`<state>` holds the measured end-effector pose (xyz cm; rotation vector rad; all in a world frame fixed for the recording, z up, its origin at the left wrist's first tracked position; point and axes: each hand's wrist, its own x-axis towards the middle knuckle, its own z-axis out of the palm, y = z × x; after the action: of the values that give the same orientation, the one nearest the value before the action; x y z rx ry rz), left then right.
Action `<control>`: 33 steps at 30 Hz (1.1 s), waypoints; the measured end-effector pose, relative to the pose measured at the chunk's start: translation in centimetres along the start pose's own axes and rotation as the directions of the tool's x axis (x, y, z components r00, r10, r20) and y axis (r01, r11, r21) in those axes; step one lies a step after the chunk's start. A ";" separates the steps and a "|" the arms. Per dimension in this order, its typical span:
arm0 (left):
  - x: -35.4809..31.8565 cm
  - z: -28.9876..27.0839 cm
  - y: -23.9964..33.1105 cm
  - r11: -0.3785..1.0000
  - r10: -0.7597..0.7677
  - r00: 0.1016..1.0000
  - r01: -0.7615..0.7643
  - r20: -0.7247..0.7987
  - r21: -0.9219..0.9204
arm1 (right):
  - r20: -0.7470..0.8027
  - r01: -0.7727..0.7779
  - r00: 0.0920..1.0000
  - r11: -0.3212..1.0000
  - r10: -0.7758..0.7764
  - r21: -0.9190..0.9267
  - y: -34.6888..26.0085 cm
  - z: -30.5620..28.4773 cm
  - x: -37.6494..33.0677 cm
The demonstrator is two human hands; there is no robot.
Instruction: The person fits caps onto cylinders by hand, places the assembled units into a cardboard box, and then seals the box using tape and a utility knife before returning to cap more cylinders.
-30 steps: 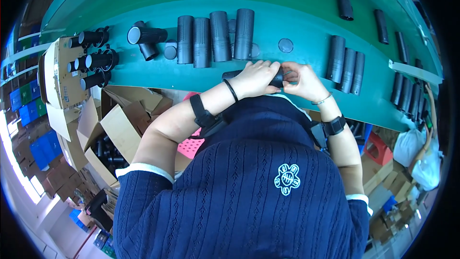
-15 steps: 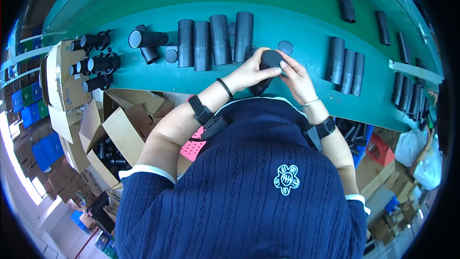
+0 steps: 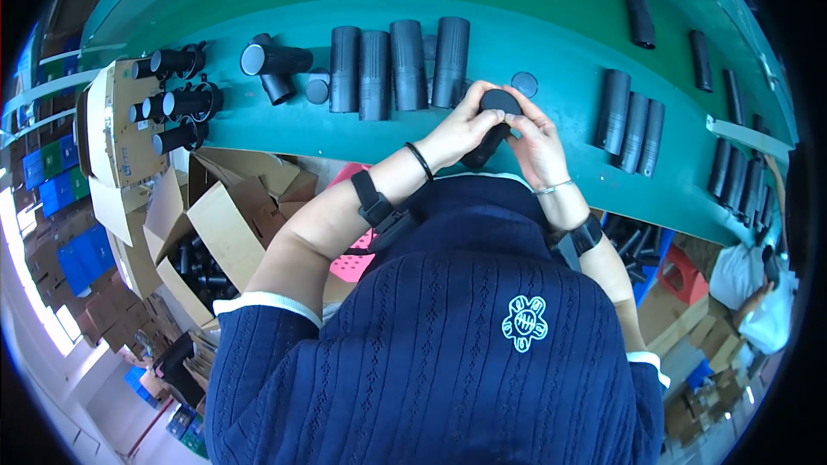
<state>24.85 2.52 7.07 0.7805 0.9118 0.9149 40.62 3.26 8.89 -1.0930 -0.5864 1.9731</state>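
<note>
Black cylindrical tube with a flat round end (image 3: 484,151) is being held, tilted, between the person's two bare hands at the near edge of the long green desk (image 3: 551,43), its round end facing up. The left hand (image 3: 458,131) is gripping it from the left, fingers wrapping the far side; the right hand (image 3: 540,145) is steadying it from the right, fingers bending against the rim. Both thumbs are pressing together on the round end.

Four black ribbed tubes (image 3: 374,76) are lying in a row beyond the left hand, two black tubes (image 3: 289,60) are crossing each other farther left, and three plain black tubes (image 3: 631,132) are lying side by side to the right. Three more dark tubes (image 3: 639,13) are lying apart toward the far right, with a bunch, too crowded to count, beyond a pale bar (image 3: 748,138). Two small round dark discs (image 3: 525,83) are showing plainly; at least one more is hiding partly behind the row.

A brown cardboard carton (image 3: 121,133) at the left is bearing small print, too tiny to make out, and the navy knitted top (image 3: 431,353) is carrying one white flower-shaped emblem (image 3: 525,323).

A second ago the tube was lying sideways under the left hand; now its end is facing up, and the thumbs are meeting on it, closer together than half a second ago.
</note>
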 end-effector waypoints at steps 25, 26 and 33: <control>-0.6 -0.2 -0.3 0.945 0.061 0.979 -0.118 0.193 0.303 | 0.145 -0.003 0.989 0.998 0.012 -0.062 -0.1 -2.4 -1.7; -0.7 0.0 0.0 0.946 0.114 0.978 -0.160 0.174 0.281 | 0.194 0.162 0.974 0.964 -0.121 -0.212 0.1 -2.5 -1.5; 1.1 0.3 2.7 0.956 0.108 0.992 -0.121 -0.062 -0.266 | 0.305 0.335 0.937 0.680 -0.169 -0.653 0.6 -5.7 1.2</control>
<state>24.65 4.56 9.15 0.5838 0.7673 1.1369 44.87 3.98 4.98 -1.1323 -1.6247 1.6468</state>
